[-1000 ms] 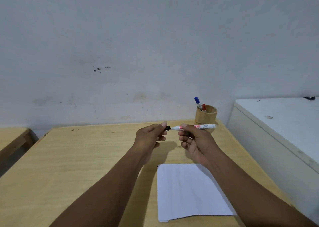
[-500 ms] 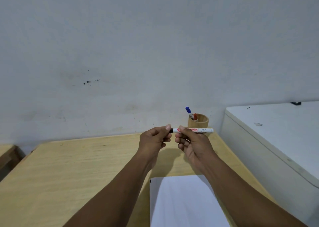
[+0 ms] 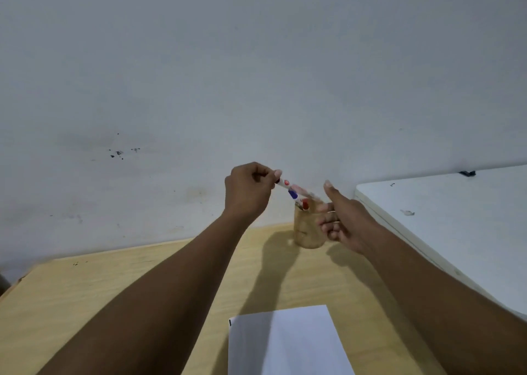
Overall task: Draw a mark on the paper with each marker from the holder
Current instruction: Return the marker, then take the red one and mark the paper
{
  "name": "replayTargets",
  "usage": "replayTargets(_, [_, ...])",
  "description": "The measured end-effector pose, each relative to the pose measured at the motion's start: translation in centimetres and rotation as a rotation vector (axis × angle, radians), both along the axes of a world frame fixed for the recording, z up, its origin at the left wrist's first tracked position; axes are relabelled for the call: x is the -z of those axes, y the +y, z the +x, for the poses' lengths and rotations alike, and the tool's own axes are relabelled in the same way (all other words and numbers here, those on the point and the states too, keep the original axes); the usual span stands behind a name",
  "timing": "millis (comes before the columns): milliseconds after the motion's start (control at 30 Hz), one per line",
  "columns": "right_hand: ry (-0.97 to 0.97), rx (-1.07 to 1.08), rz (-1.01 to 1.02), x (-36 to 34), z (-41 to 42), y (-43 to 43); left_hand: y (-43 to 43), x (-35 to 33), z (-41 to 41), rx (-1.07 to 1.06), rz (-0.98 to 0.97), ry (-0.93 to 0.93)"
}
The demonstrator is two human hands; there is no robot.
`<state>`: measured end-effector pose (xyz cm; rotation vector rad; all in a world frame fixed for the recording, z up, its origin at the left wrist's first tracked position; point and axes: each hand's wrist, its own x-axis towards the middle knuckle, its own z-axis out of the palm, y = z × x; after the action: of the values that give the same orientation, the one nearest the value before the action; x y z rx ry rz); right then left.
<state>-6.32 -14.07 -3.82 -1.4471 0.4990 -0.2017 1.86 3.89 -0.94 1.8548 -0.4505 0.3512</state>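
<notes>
now that the left hand (image 3: pixel 246 190) alone pinches the capped white marker (image 3: pixel 288 186) above the wooden holder (image 3: pixel 309 228), the right hand (image 3: pixel 343 218), released, hangs open and empty: return is imminent.

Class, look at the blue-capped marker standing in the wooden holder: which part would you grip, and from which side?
Grip the blue-capped marker by its cap end, coming from above: only that end clears the rim of the wooden holder. It leans left, so pinch along that tilt, avoiding the red-capped marker beside it.

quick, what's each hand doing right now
Left hand: closed, pinching the white marker by its capped end.
Right hand: open, holding nothing, beside the round wooden holder.
</notes>
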Motion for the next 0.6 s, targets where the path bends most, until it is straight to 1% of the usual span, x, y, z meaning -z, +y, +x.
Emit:
replayTargets(100, [0.008, 0.098, -0.066, -0.2, -0.2, -3.4, -1.9, -1.3, 1.5, 0.009, 0.152, -0.097])
replayTargets(267, [0.038, 0.093, -0.191, -0.4, -0.1, -5.8, -5.3, -1.1, 3.2, 0.033, 0.345, -0.191])
replayTargets(500, [0.045, 0.047, -0.272, 1.0, 1.2, -6.4, -8.3, 0.7, 4.0, 0.183, 0.577, -0.120])
replayTargets(600, [0.045, 0.038, -0.275, 2.1, 1.7, -6.2, -8.6, 1.7, 4.1, 0.235, 0.686, -0.136])
